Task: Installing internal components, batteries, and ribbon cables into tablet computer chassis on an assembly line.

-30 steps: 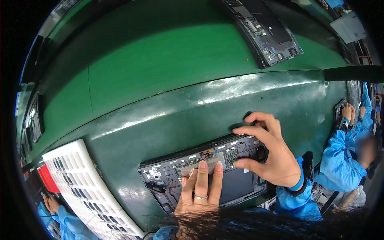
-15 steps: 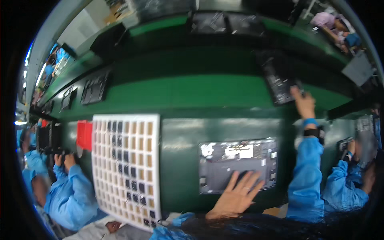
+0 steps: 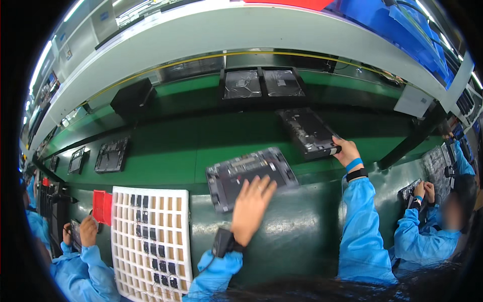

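Observation:
My left hand point(image 3: 253, 209) lies with spread fingers on an opened tablet housing point(image 3: 231, 191). This dark grey housing has a circuit board along its far side; it sits askew across the near edge of the green belt. At its near right corner, my right hand point(image 3: 348, 152) grips another dark housing point(image 3: 308, 132), thumb and fingers closed around the edge. That second housing slants on or just above the belt; I cannot tell which. Its inside looks blurred, with shiny parts along the left side. A black band sits on each of my wrists.
A white foam tray point(image 3: 185, 221) with several small black parts stands left, beside a red box point(image 3: 102, 206). Further housings point(image 3: 111, 155) lie on the belt point(image 3: 171, 158). A black two-part tray point(image 3: 261, 90) stands beyond. Co-workers sit either side; a dark post point(image 3: 410, 136) rises at right.
The view has tilted up. My left hand and the near housing have moved from the bench toward the belt, and that housing has turned. My right hand has brought the other housing left.

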Motion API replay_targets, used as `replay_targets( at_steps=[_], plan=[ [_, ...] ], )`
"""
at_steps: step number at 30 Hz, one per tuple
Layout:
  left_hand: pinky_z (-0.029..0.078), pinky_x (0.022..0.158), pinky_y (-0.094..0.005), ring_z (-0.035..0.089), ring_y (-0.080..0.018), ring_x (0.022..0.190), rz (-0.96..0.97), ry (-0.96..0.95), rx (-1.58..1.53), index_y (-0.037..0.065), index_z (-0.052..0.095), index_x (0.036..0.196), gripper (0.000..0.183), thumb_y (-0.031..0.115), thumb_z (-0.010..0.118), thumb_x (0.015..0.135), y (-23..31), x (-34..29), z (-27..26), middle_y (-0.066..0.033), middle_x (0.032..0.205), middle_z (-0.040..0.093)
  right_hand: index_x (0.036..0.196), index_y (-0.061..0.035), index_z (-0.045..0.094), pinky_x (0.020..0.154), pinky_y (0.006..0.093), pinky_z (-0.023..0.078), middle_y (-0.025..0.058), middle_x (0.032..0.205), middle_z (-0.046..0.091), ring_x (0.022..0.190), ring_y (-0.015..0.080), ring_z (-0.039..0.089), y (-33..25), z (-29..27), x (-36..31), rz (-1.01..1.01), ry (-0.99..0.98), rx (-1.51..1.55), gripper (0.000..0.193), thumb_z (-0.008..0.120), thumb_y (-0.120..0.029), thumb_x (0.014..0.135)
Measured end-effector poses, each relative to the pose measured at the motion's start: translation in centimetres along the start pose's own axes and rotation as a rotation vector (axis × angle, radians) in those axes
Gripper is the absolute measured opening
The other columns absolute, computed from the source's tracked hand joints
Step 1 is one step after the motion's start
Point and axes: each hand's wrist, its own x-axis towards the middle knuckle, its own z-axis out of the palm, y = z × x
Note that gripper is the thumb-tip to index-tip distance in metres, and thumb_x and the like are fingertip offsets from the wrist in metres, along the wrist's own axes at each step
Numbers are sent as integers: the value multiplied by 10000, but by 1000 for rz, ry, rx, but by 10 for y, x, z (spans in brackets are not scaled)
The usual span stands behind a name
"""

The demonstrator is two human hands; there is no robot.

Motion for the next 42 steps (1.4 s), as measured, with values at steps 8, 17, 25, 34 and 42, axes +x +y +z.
replay_targets(
  at_steps=[8, 17, 25, 34, 42],
  plan=[
    [381, 1291, -556, 548, -315, 1475, 17, -14, -30, 162, 674, 1451, 543, -45, 611, 953, -142, 78, 1, -65, 1552, 618, 1466, 52, 589, 1026, 338, 554, 83, 1299, 723, 1148, 173, 695, -21, -43, -141, -128, -185, -12, 444, 685, -97, 1059],
    [376, 1283, -510, 507, -375, 1504, -93, -77, -76, 117, 619, 1523, 653, 134, 830, 905, -162, 72, -67, -153, 1621, 551, 1388, 19, 605, 972, 296, 549, 54, 1196, 721, 1080, 140, 687, 3, -71, -240, 47, -233, -161, 409, 725, -62, 1006],
    [571, 988, -464, 704, -382, 1126, -519, 337, -248, 8, 723, 1306, 419, 117, 825, 915, -199, 16, -115, -216, 1279, 712, 1340, -27, 647, 977, 292, 532, 21, 1166, 716, 1070, 133, 675, 31, -72, -253, 189, -354, -203, 428, 808, -50, 944],
    [540, 1088, -454, 684, -402, 1272, -793, 311, -280, -94, 640, 1391, 705, 347, 888, 900, -256, 20, -33, -291, 1357, 693, 1312, 20, 679, 968, 284, 538, 29, 1169, 714, 1057, 113, 658, 39, -36, -256, 225, -440, -360, 379, 796, -28, 955],
    [576, 1008, -465, 732, -420, 1163, -796, 342, -239, -132, 658, 1357, 828, 415, 944, 805, -295, 49, -15, -309, 1257, 736, 1321, 24, 702, 918, 277, 565, 33, 1131, 748, 1011, 114, 683, 36, -39, -252, 216, -457, -515, 388, 813, -33, 953]
  ],
)
